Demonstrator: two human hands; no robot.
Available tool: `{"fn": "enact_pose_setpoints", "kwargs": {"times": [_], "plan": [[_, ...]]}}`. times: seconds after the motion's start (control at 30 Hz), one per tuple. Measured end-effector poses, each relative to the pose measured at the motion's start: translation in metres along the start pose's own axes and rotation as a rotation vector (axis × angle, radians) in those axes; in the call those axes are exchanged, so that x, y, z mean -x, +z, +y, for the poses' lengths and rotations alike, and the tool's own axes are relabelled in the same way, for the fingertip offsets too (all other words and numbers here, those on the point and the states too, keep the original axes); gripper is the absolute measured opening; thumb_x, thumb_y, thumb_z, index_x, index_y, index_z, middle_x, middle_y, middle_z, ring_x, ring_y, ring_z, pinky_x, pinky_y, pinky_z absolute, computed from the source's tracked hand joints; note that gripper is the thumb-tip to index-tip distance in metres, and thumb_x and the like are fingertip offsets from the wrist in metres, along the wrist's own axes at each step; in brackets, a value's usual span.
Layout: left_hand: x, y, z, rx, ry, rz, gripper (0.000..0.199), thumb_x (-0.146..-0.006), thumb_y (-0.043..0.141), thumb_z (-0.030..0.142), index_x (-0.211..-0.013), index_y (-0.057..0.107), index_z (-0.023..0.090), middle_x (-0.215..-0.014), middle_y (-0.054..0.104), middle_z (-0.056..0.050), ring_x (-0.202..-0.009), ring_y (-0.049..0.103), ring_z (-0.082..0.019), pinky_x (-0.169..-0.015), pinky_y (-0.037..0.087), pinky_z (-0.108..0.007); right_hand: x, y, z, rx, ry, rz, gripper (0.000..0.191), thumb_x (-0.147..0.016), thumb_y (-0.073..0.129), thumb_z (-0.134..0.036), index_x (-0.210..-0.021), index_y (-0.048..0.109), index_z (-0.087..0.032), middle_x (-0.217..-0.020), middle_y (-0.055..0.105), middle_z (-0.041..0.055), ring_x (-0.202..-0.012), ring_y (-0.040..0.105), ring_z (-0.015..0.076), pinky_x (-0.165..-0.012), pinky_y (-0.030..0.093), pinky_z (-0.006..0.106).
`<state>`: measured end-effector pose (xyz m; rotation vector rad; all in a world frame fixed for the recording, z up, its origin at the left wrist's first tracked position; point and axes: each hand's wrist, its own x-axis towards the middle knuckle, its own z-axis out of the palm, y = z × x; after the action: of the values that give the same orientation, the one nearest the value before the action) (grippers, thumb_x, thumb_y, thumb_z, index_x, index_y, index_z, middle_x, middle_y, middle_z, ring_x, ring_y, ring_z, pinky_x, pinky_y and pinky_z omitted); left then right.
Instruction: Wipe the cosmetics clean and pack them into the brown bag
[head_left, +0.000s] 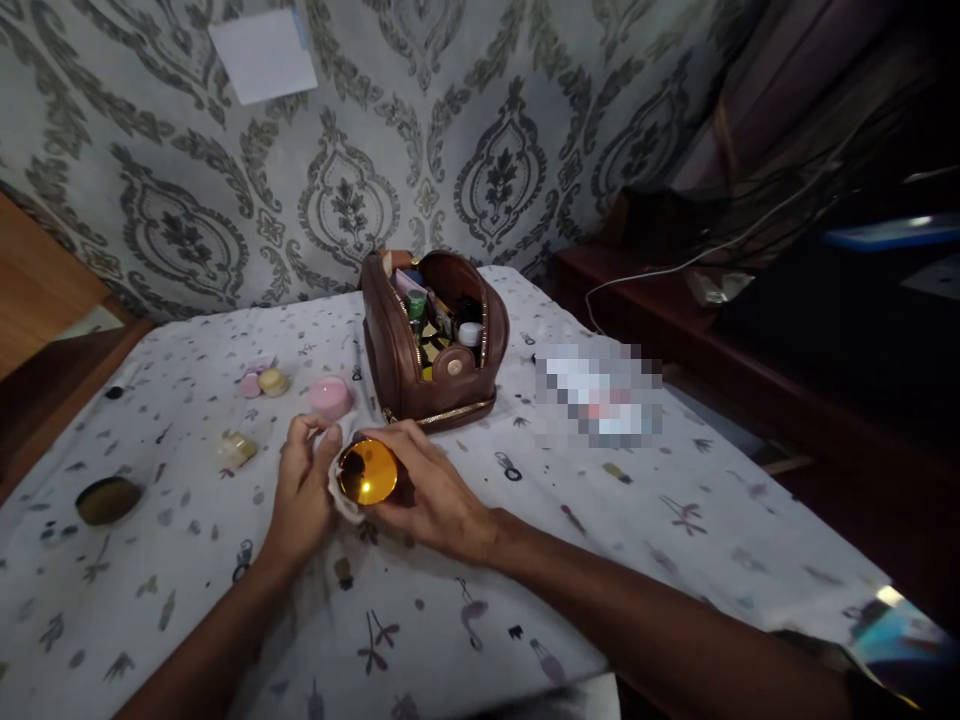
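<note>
A round container with a shiny golden face is gripped by my right hand, its fingers wrapped round the right side. Against its left edge is a whitish cloth or tissue, pinched by my left hand with thumb and fingers close together. Just beyond my hands stands an open brown bag, filled with small bottles and jars, among them a green-capped bottle and a white-lidded jar. A pink round jar sits left of the bag.
On the patterned white cloth lie a dark round lid, a small clear-yellow item and a yellow round piece beside pink ones. A blurred-out item lies right of the bag. Dark furniture with a white cable borders the right.
</note>
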<state>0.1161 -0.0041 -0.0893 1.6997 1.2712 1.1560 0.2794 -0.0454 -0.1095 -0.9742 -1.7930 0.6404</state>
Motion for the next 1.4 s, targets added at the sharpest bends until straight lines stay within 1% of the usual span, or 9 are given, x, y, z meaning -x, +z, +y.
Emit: {"fn": "enact_pose_setpoints", "kwargs": {"times": [0.1,0.2,0.4,0.6,0.8,1.0,1.17,1.3,1.4], "plan": [[0.0,-0.002,0.003,0.053,-0.041,-0.019,0.032,-0.095,0.048,0.049,-0.11,0.054,0.022,-0.074,0.057,0.003,-0.065,0.054,-0.014,-0.061,0.046,-0.025,-0.001,-0.001,-0.001,-0.06,-0.014,0.004,0.061,-0.079,0.071,-0.017,-0.135,0.047,-0.02,-0.127,0.057,0.0098,-0.12,0.055,0.0223,-0.105,0.044,0.037],[0.002,-0.002,0.008,-0.013,-0.026,-0.07,0.037,-0.097,0.043,0.049,-0.115,0.06,0.022,-0.096,0.066,-0.002,-0.084,0.062,-0.018,-0.074,0.05,-0.027,-0.003,-0.001,-0.001,-0.074,0.101,0.08,0.052,-0.078,0.075,-0.023,-0.126,0.053,-0.022,-0.118,0.062,0.0076,-0.111,0.059,0.0221,-0.097,0.049,0.037],[0.011,0.003,0.009,-0.066,0.169,-0.141,0.04,-0.097,0.042,0.047,-0.125,0.057,0.022,-0.13,0.062,-0.007,-0.122,0.056,-0.024,-0.103,0.044,-0.035,-0.003,0.001,0.001,0.039,0.199,0.123,0.06,-0.07,0.079,-0.023,-0.125,0.053,-0.022,-0.113,0.057,0.0069,-0.103,0.058,0.023,-0.091,0.05,0.039],[0.007,0.001,0.009,-0.067,0.126,-0.111,0.034,-0.097,0.044,0.045,-0.109,0.062,0.02,-0.102,0.069,-0.005,-0.092,0.064,-0.02,-0.082,0.051,-0.03,0.0,0.007,0.003,-0.037,0.187,0.063,0.066,-0.068,0.082,-0.024,-0.128,0.053,-0.023,-0.114,0.057,0.0067,-0.105,0.058,0.0234,-0.093,0.05,0.04],[0.001,-0.004,0.004,0.056,0.024,-0.094,0.032,-0.096,0.046,0.048,-0.101,0.061,0.02,-0.071,0.059,0.002,-0.074,0.058,-0.017,-0.067,0.046,-0.025,0.004,0.012,0.001,-0.164,0.059,-0.027,0.07,-0.072,0.072,-0.009,-0.136,0.048,-0.023,-0.132,0.057,0.0097,-0.122,0.055,0.0238,-0.105,0.044,0.04],[0.01,0.002,0.008,-0.097,0.125,-0.047,0.033,-0.098,0.039,0.044,-0.108,0.059,0.02,-0.096,0.066,-0.004,-0.083,0.061,-0.018,-0.074,0.049,-0.029,-0.003,0.007,-0.004,-0.244,0.381,0.127,0.051,-0.067,0.08,-0.027,-0.113,0.057,-0.021,-0.099,0.067,0.0014,-0.092,0.064,0.0197,-0.082,0.052,0.032],[0.018,0.003,0.009,-0.247,0.289,-0.106,0.032,-0.097,0.042,0.036,-0.121,0.056,0.021,-0.108,0.068,-0.007,-0.087,0.063,-0.02,-0.078,0.05,-0.031,-0.007,0.004,-0.003,-0.373,0.463,0.192,0.037,-0.061,0.075,-0.02,-0.092,0.053,-0.021,-0.08,0.06,-0.005,-0.074,0.057,0.0142,-0.066,0.05,0.025],[0.015,0.0,0.007,-0.255,0.286,-0.097,0.034,-0.097,0.041,0.039,-0.12,0.056,0.02,-0.112,0.067,-0.008,-0.095,0.062,-0.021,-0.083,0.049,-0.032,-0.007,0.006,-0.007,-0.63,0.486,0.099,0.039,-0.061,0.076,-0.02,-0.094,0.055,-0.021,-0.079,0.058,-0.0053,-0.068,0.056,0.0121,-0.06,0.051,0.023],[0.01,-0.003,0.007,-0.222,0.208,-0.069,0.035,-0.097,0.039,0.045,-0.113,0.058,0.02,-0.104,0.068,-0.006,-0.09,0.062,-0.021,-0.079,0.049,-0.031,-0.006,0.006,-0.011,-0.855,0.504,0.002,0.043,-0.07,0.077,-0.038,-0.105,0.058,-0.021,-0.085,0.061,-0.0026,-0.071,0.061,0.0132,-0.062,0.055,0.025]]}}
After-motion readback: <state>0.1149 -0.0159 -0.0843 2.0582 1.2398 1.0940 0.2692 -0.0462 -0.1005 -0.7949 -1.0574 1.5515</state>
